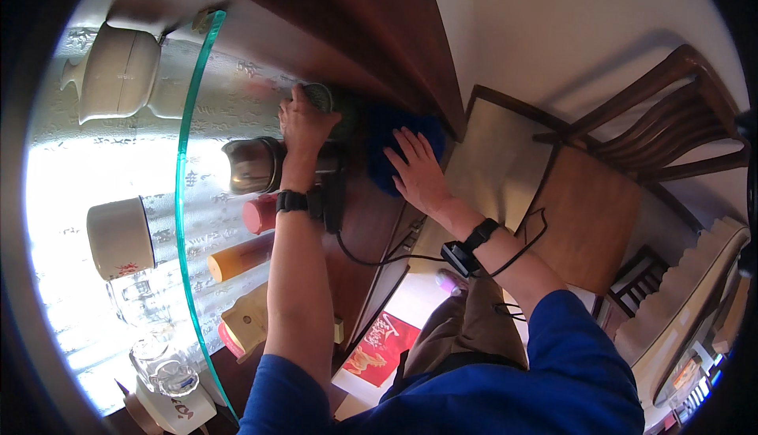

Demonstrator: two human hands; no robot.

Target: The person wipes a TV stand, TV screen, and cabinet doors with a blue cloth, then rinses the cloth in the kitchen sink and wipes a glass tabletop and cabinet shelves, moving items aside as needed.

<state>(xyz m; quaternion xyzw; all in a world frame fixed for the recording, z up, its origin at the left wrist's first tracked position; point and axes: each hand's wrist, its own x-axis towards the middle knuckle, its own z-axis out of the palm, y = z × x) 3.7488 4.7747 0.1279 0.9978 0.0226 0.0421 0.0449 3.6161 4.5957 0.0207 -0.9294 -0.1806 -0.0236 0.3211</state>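
My left hand (307, 116) reaches into a cabinet and grips a dark green patterned round container (318, 97) near its rim. Flat on a blue cloth (379, 145) at the shelf's front edge rests my right hand (419, 171), its fingers somewhat apart. Below my left hand, beside the wrist, lies a shiny brown metallic vessel (251, 165) as seen in the view. A pink-red cylinder (259, 215) and an orange-capped yellow cylinder (237, 259) are partly hidden by my left forearm. Both wrists wear black straps with small devices, and a cable runs between them.
A glass shelf (182, 162) with a teal edge crosses the cabinet, with a cream ceramic vessel (118, 74), a white enamel mug (120, 238) and glass cups (163, 364) beyond it. A yellow box (247, 316) stands lower. Wooden chair (645, 121) at right; red printed box (382, 349) below.
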